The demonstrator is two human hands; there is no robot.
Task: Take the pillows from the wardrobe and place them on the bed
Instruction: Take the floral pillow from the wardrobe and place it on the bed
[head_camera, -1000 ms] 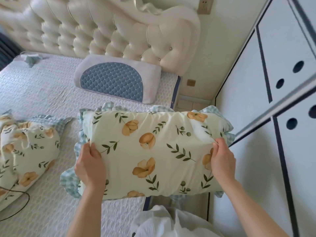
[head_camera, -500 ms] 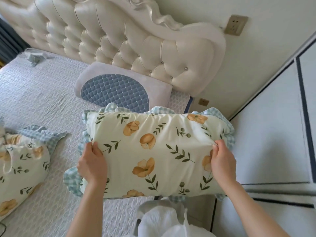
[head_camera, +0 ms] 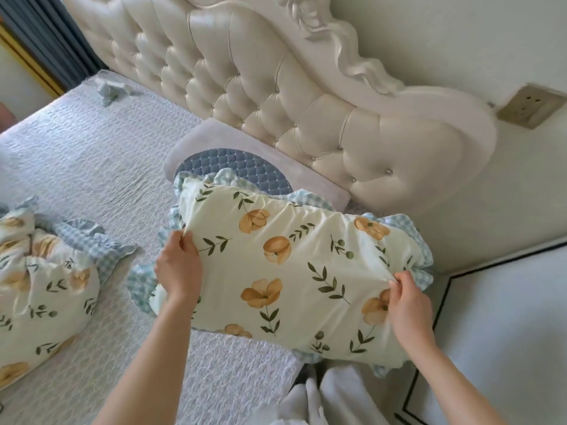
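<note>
A cream pillow (head_camera: 294,271) printed with orange flowers and edged in blue check frill hangs over the right edge of the bed (head_camera: 92,167). My left hand (head_camera: 178,268) grips its left end and my right hand (head_camera: 405,305) pinches the fabric at its right end. A second pillow of the same print (head_camera: 40,289) lies on the bed at the far left. The wardrobe (head_camera: 506,332) shows as a white panel with a dark line at the lower right.
A low pillow with a blue quilted centre (head_camera: 245,167) lies against the tufted cream headboard (head_camera: 260,87). A wall socket (head_camera: 530,105) sits to the right of the headboard. White cloth (head_camera: 322,403) shows at the bottom edge. Dark curtains (head_camera: 52,38) hang at the top left.
The floral pillow has moved forward toward the headboard and tilted, now overlapping the blue quilted pillow. Both hands keep their grip. The view has swung away from the wardrobe.
</note>
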